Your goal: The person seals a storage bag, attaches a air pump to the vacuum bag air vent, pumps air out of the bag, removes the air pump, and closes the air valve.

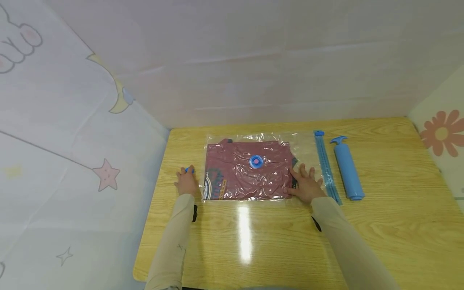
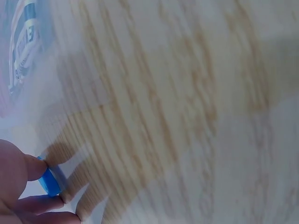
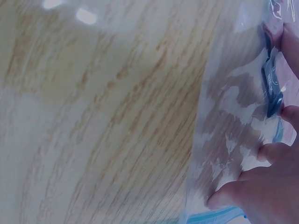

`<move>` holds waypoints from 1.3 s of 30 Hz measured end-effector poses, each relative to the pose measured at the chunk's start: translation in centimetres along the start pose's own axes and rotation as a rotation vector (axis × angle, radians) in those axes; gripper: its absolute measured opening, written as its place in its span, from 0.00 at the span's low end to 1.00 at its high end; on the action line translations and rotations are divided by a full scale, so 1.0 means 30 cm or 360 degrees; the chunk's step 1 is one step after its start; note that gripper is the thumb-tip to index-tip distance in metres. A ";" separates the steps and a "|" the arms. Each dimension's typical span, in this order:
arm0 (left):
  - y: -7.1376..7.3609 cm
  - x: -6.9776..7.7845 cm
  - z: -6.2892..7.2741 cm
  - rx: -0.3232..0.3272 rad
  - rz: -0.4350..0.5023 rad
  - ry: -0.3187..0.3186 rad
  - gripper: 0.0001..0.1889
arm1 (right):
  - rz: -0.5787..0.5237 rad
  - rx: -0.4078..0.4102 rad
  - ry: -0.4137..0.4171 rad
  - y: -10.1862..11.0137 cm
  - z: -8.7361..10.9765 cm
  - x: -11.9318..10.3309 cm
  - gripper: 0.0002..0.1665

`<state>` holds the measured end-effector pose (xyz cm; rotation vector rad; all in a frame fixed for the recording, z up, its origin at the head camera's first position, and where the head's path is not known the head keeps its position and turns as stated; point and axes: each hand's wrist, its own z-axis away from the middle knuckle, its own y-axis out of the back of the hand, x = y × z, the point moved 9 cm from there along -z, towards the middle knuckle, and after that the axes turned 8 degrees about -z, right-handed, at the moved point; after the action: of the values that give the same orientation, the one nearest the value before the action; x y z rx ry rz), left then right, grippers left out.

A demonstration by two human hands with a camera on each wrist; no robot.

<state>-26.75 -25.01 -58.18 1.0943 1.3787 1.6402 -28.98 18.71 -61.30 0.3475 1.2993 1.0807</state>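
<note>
A clear vacuum storage bag [image 1: 306, 147] lies flat on the table with a folded maroon shirt [image 1: 239, 181] inside. A round blue valve [image 1: 256, 161] sits on the bag's upper face, with no cap over it. Left of the bag, my left hand [image 1: 186, 184] pinches a small blue plastic cap [image 2: 49, 183] between thumb and fingers, close to the tabletop. My right hand [image 1: 308, 187] rests with spread fingers on the bag's plastic at the right end of the shirt. A dark part of the shirt [image 3: 272, 77] shows by these fingers in the right wrist view.
A blue zip seal [image 1: 327, 171] runs along the bag's right edge, with a blue slider [image 1: 319, 133] at its far end. Beside it lies a blue hand pump [image 1: 349, 171]. Printed walls border the wooden table [image 1: 282, 241] behind and at the left.
</note>
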 end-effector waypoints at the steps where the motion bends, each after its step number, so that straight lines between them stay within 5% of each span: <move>1: 0.002 -0.001 0.000 0.0003 0.0016 0.0004 0.30 | 0.0000 0.0002 0.0001 0.001 0.001 -0.001 0.55; 16: 0.020 -0.015 0.011 0.0067 0.0037 0.0003 0.18 | -0.0021 0.0010 -0.0011 0.005 0.007 0.004 0.55; 24: 0.055 0.001 0.020 0.0047 0.0072 0.0055 0.22 | -0.0030 0.0028 -0.0008 0.000 0.005 0.008 0.55; 28: 0.072 0.058 0.022 0.0072 0.0072 0.0049 0.23 | -0.0033 0.0032 -0.0008 0.004 0.008 0.004 0.55; 39: 0.073 0.321 0.030 0.0186 -0.0004 -0.0221 0.22 | -0.0029 0.0029 -0.0025 0.004 0.014 -0.001 0.56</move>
<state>-29.59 -16.26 -54.45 1.2491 1.3976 1.4681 -28.66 18.90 -61.08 0.3566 1.2967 1.0497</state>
